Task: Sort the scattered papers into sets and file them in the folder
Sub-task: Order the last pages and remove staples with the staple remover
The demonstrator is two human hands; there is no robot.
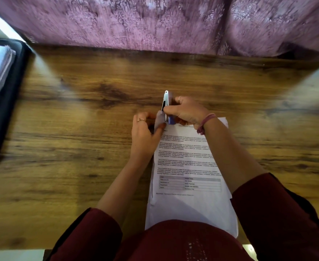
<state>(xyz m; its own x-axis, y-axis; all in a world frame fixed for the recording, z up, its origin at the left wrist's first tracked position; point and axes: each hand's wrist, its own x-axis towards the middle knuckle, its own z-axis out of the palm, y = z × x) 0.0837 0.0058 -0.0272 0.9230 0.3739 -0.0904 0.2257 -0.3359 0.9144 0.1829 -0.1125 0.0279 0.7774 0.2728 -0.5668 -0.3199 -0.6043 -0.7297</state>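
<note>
A stack of printed papers [188,166] lies on the wooden table [70,147] in front of me, text side up with a small form table near the bottom. My left hand [145,134] pinches the stack's top left corner, which is lifted. My right hand [187,112] grips a blue and silver stapler [166,104] whose jaws sit over that same corner. A black folder [6,95] with pale sheets inside lies open at the table's far left edge.
A purple patterned curtain [155,23] hangs along the far side of the table. Bare wood spreads to the left and right of the papers. My dark red sleeves and lap fill the bottom of the view.
</note>
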